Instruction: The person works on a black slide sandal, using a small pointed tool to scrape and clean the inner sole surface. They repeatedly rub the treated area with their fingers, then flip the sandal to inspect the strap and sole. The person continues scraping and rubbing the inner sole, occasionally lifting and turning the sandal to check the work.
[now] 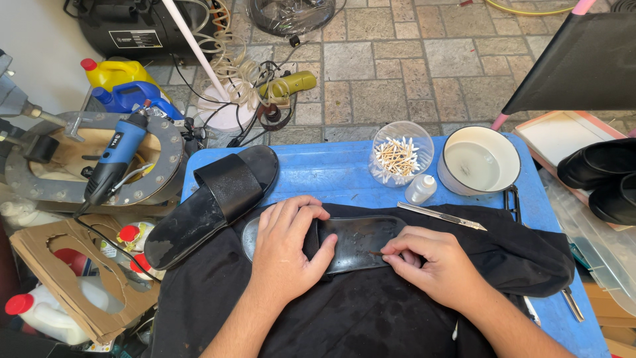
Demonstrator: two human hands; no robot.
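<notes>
Blue plastic bench (331,174), black cloth (371,311) spread to catch mess: my left hand (288,248) lies flat, open, pinning the black rubber sole (358,240) on it, while my right hand (434,262) pinches a thin wooden stick (377,253) against it.

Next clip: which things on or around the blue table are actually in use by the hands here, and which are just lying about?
In use:
left hand, pressing down the black insole
right hand, holding a thin stick to the insole
black cloth under the insole

Lying about:
sandal
swab jar
small bottle
bowl
knife
rotary tool
</notes>
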